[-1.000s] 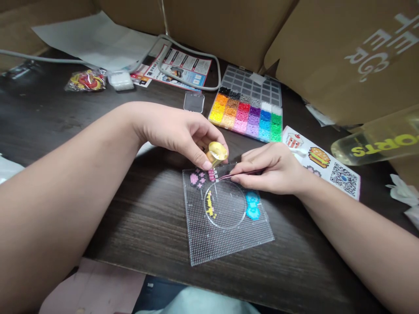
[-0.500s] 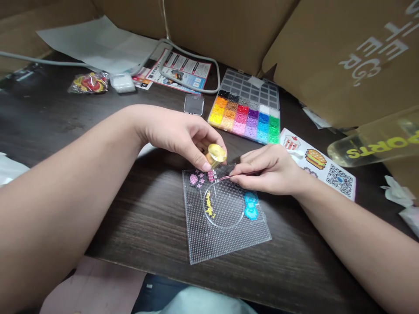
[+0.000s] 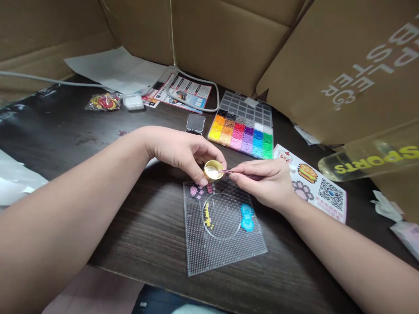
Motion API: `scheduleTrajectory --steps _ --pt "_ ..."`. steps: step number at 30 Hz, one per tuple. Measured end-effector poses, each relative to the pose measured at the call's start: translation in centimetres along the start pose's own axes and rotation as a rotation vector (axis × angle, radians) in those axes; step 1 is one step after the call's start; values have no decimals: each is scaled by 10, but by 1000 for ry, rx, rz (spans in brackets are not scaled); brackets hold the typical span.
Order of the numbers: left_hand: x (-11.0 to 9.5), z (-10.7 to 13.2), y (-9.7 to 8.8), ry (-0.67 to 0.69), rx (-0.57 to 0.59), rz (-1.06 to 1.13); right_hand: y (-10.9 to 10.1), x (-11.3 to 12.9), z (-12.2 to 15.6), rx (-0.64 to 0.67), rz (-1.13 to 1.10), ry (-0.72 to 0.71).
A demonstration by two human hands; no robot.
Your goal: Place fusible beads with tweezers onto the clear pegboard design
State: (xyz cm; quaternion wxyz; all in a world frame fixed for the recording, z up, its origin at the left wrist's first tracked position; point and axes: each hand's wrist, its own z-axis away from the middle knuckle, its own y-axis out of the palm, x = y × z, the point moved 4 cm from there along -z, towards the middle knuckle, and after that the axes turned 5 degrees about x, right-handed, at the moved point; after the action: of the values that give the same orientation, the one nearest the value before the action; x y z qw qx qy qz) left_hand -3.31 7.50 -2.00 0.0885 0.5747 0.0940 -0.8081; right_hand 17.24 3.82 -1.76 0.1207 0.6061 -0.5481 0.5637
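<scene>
My left hand [image 3: 188, 155] is closed around a small gold cup [image 3: 209, 176] that has whitish beads inside. In my right hand [image 3: 266, 181] I pinch slim tweezers [image 3: 234, 172], their tip in the mouth of the cup. Both hands are over the far edge of a clear square pegboard [image 3: 222, 257]. On the board sit a pink paw figure [image 3: 195, 191], a partly covered pink-and-white figure [image 3: 210, 188], a yellow strip of beads [image 3: 207, 216] and a blue bow-like figure [image 3: 247, 217].
Behind my hands lies an open bead case [image 3: 242, 131] sorted by colour, with a small lidded box [image 3: 195, 124] beside it. A pattern sheet [image 3: 310, 183] and a bottle [image 3: 366, 163] are at the right. Papers [image 3: 118, 69], a cable [image 3: 49, 78] and a bagged bundle [image 3: 104, 101] lie at the back left.
The tweezers have risen from the board's pink-and-white figure into the cup. My left hand has tipped the cup so its opening faces me more. The camera view has shifted upward.
</scene>
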Motion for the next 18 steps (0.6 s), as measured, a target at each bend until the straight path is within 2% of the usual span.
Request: scheduleTrajectory --steps 10,18 --pt "-4 1 1 -4 19 29 -8 4 3 -73 27 -71" --pt "-2 2 -1 -23 10 12 -10 6 6 -84 141 -212"
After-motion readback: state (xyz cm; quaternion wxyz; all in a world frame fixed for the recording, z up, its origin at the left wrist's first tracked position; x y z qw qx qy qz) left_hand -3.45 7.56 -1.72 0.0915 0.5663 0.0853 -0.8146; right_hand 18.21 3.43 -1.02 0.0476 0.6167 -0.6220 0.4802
